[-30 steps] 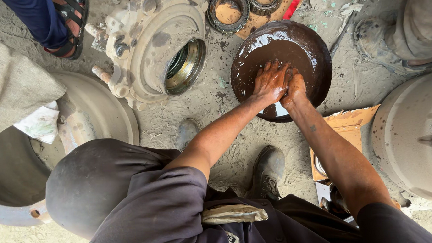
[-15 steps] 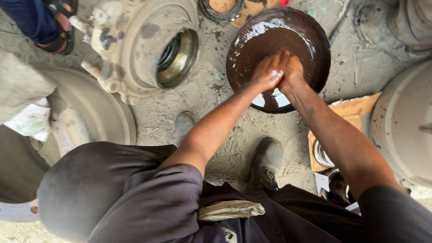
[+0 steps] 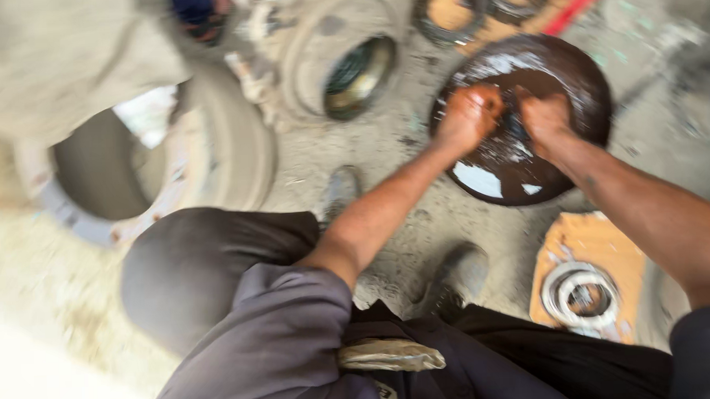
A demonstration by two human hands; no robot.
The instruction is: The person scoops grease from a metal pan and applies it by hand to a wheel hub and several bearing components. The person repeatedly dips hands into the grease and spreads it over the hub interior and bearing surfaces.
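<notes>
Since the earlier frame, our two hands have parted: they were pressed together over the middle of the pan, and now sit apart, while the view has swung right and blurred.

Item: round dark metal pan [image 3: 571, 66], lying flat on the gritty ground ahead of our knees, its inside coated with dark wet grease or oil and pale smears. We judge it stiff, fairly heavy and very slippery; the rim looks the safest place to grip, not the slick floor of it.

Left hand [image 3: 468, 115]: inside the pan, fingers curled into a loose fist, coated in grease; whether it grips anything, we cannot tell.

Right hand [image 3: 547, 120]: also inside the pan, just beside the left, fingers bent downward onto the greasy surface; blur hides any grasp.

Adjacent: hub casting [image 3: 342, 62] with an open bore, left of the pan; large brake drum [image 3: 173, 166] further left; ring-shaped bearing [image 3: 582, 294] resting on an orange-brown cardboard piece [image 3: 577, 243] near our right side. No readable labels.
</notes>
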